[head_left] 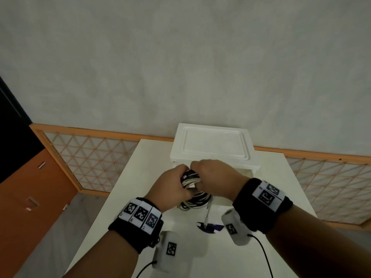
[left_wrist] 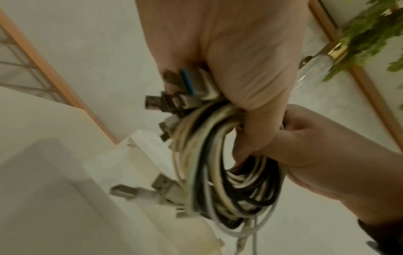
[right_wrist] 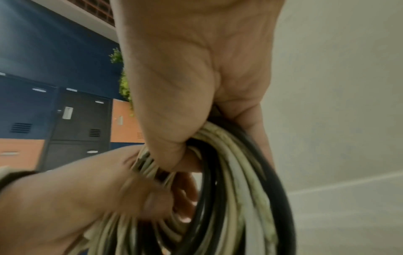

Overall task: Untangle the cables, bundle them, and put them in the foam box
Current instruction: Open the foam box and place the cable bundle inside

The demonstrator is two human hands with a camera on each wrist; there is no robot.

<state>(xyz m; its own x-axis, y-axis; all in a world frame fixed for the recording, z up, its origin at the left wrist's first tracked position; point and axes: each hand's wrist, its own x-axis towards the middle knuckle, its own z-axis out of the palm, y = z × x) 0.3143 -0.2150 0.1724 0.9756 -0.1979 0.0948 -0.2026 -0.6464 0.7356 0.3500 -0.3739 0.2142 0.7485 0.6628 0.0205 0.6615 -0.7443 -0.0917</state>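
1. Nearest the head camera, at the bottom of the frame, two forearms are reaching forward, each wearing a black wrist strap with square-patterned white tags and a white camera block hanging below it.
2. A little further in, the left hand and the right hand are meeting at centre frame, both gripping one coil of cables.
3. The left hand's fingers are curling round the upper left part of the coil; in the left wrist view the left hand is clamping several plugs, which are fanning out at the centre of that frame.
4. The right hand's fingers are closing tight on the top of the coil; in the right wrist view its thumb is pressing on the cream and black strands.
5. The coil is hanging just above the white table, with one white cable end dangling down towards a dark blue mark on the tabletop.
6. Just behind the hands, the foam box is sitting on the table, showing white and ridged at centre frame.
7. Furthest off, a lattice panel with an orange frame is running along a pale grey wall.
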